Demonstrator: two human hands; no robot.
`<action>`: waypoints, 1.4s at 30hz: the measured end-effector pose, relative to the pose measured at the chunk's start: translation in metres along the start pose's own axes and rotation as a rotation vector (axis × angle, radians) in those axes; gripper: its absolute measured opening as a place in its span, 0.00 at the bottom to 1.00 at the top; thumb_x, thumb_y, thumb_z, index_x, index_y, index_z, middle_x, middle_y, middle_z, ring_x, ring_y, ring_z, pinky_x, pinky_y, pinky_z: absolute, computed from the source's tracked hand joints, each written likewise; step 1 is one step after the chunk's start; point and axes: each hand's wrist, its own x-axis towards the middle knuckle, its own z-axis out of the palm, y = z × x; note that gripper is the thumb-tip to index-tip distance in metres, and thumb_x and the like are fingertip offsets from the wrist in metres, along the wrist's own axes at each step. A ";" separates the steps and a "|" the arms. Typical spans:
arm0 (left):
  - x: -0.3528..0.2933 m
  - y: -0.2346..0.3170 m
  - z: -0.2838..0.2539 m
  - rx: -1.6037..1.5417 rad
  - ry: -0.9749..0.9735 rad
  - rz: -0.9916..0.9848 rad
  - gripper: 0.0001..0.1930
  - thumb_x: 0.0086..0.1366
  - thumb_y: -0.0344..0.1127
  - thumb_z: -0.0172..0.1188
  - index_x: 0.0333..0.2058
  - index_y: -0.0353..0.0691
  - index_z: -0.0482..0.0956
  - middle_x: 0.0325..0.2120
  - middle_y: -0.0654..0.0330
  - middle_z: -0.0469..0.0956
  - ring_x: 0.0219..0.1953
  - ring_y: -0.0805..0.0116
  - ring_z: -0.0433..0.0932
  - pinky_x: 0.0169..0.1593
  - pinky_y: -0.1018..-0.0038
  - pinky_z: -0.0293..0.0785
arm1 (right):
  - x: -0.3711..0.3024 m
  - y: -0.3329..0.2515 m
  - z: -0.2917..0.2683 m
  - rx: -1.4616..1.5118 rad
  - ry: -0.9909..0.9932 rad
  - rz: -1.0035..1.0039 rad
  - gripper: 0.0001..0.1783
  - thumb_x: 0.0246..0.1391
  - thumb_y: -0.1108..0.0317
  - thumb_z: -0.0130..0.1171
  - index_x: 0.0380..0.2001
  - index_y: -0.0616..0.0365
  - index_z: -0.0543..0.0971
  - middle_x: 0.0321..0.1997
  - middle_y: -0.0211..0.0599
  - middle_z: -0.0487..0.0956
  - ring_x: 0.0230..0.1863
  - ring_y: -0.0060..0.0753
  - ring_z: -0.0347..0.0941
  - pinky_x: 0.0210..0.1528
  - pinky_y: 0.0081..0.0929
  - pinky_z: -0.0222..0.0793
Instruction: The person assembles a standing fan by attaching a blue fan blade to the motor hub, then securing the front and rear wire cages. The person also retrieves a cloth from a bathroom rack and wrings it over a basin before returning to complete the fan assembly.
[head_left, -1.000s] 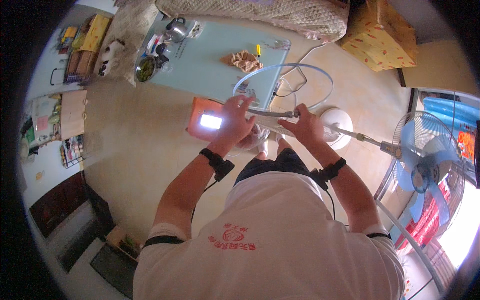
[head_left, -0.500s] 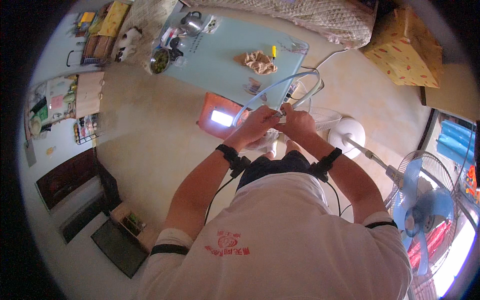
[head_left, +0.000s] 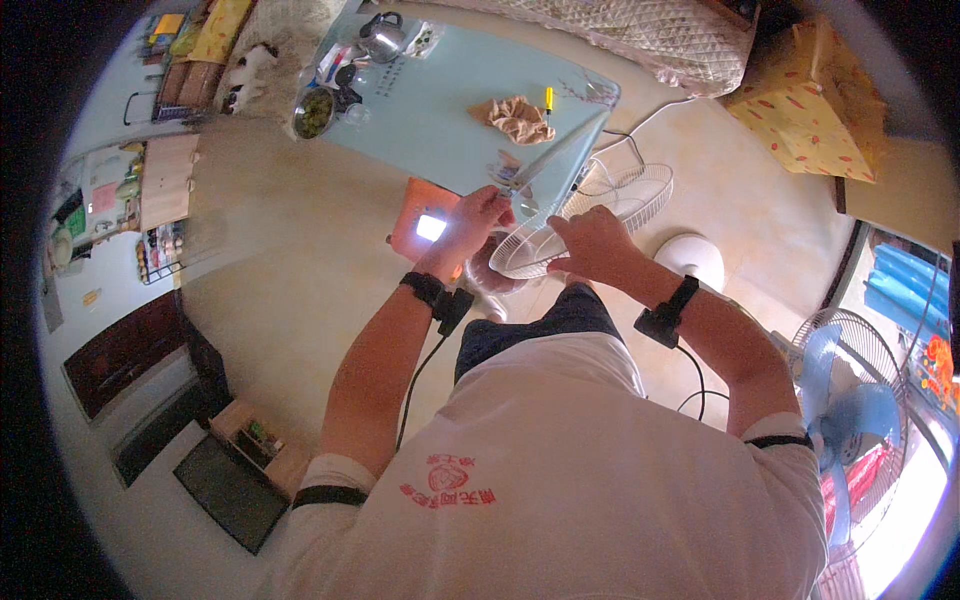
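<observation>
My left hand (head_left: pixel 484 218) is closed near the blue tabletop's front edge, its fingertips at one end of a pale hoop (head_left: pixel 562 150). The hoop is seen nearly edge-on and slants up to the right over the table. To its right is my right hand (head_left: pixel 598 242), thumb and forefinger stretched apart over a white wire fan guard (head_left: pixel 640 192). The fingertips lie by the guard's rim; whether they touch it I cannot tell. Beyond my left wrist, an orange seat (head_left: pixel 408 212) carries a bright lit screen (head_left: pixel 431 228).
The blue table (head_left: pixel 440 130) holds a crumpled brown cloth (head_left: pixel 519 121), a yellow-handled screwdriver (head_left: pixel 549 99), a kettle (head_left: pixel 382 38) and a bowl of greens (head_left: pixel 314 113). A round white fan base (head_left: pixel 690 262) stands right of the guard, with a blue-bladed fan (head_left: pixel 850 425) nearer me.
My hands have moved apart, the left one going left. The hoop has turned from a wide loop to nearly edge-on, and the right hand's fingers have spread. More of the wire guard shows.
</observation>
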 end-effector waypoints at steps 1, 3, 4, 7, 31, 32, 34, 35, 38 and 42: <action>0.001 -0.005 -0.003 -0.041 -0.022 0.046 0.12 0.73 0.40 0.53 0.38 0.35 0.77 0.30 0.59 0.82 0.33 0.70 0.79 0.42 0.72 0.76 | 0.003 -0.001 0.002 -0.012 0.016 -0.025 0.38 0.45 0.38 0.68 0.50 0.57 0.76 0.29 0.44 0.82 0.33 0.50 0.80 0.41 0.45 0.73; 0.003 -0.011 -0.009 -0.078 -0.079 0.043 0.14 0.74 0.41 0.52 0.41 0.34 0.77 0.33 0.57 0.83 0.38 0.68 0.82 0.45 0.71 0.77 | 0.011 -0.006 0.004 -0.056 -0.007 -0.042 0.33 0.44 0.39 0.68 0.41 0.58 0.80 0.28 0.43 0.82 0.34 0.49 0.80 0.42 0.45 0.72; 0.004 -0.013 -0.011 -0.137 -0.140 0.015 0.15 0.74 0.42 0.52 0.42 0.33 0.76 0.35 0.55 0.84 0.40 0.67 0.82 0.47 0.70 0.77 | 0.015 -0.009 0.004 -0.071 -0.005 -0.055 0.32 0.43 0.39 0.68 0.38 0.58 0.80 0.28 0.43 0.81 0.35 0.49 0.80 0.42 0.45 0.72; 0.003 -0.021 -0.012 -0.321 -0.304 -0.075 0.16 0.75 0.43 0.50 0.44 0.32 0.74 0.40 0.51 0.84 0.43 0.63 0.83 0.50 0.68 0.78 | 0.027 -0.021 0.003 -0.112 0.020 -0.059 0.30 0.42 0.39 0.69 0.34 0.57 0.80 0.27 0.43 0.80 0.35 0.49 0.79 0.42 0.45 0.72; -0.003 -0.018 0.014 -0.503 0.064 0.150 0.13 0.76 0.40 0.49 0.39 0.35 0.73 0.32 0.62 0.77 0.37 0.73 0.79 0.45 0.72 0.74 | 0.060 -0.039 0.020 0.466 0.805 1.061 0.59 0.35 0.40 0.78 0.63 0.60 0.60 0.61 0.55 0.63 0.63 0.57 0.59 0.64 0.50 0.59; -0.003 -0.018 0.016 -0.497 0.076 0.144 0.13 0.76 0.40 0.48 0.39 0.36 0.73 0.32 0.63 0.77 0.37 0.73 0.79 0.45 0.72 0.74 | 0.062 -0.034 0.025 0.544 0.855 1.080 0.60 0.36 0.39 0.78 0.63 0.61 0.59 0.61 0.57 0.62 0.63 0.56 0.60 0.64 0.51 0.59; -0.001 -0.018 0.020 -0.552 0.054 0.159 0.13 0.77 0.40 0.48 0.39 0.36 0.72 0.33 0.62 0.78 0.37 0.72 0.79 0.45 0.72 0.75 | 0.063 -0.024 0.031 0.846 0.829 1.205 0.62 0.40 0.37 0.75 0.64 0.67 0.54 0.63 0.62 0.61 0.62 0.53 0.62 0.64 0.50 0.60; 0.000 -0.019 0.021 -0.575 0.050 0.183 0.12 0.77 0.40 0.48 0.40 0.36 0.72 0.33 0.62 0.78 0.37 0.72 0.80 0.45 0.72 0.75 | 0.063 -0.020 0.033 1.028 0.855 1.185 0.62 0.41 0.38 0.75 0.64 0.67 0.53 0.63 0.62 0.61 0.62 0.53 0.62 0.64 0.48 0.60; 0.006 -0.021 0.024 -0.581 0.068 0.200 0.13 0.76 0.41 0.48 0.40 0.36 0.73 0.30 0.60 0.80 0.35 0.71 0.81 0.44 0.72 0.75 | 0.057 -0.010 0.032 1.465 0.812 1.113 0.62 0.41 0.36 0.73 0.67 0.61 0.52 0.65 0.60 0.61 0.61 0.56 0.63 0.66 0.51 0.55; 0.011 -0.026 0.024 -0.400 0.159 0.168 0.13 0.76 0.41 0.49 0.39 0.35 0.73 0.28 0.59 0.80 0.33 0.70 0.81 0.40 0.71 0.76 | 0.046 -0.003 0.019 1.687 0.646 1.115 0.67 0.35 0.25 0.68 0.69 0.55 0.52 0.67 0.55 0.59 0.60 0.54 0.64 0.63 0.75 0.43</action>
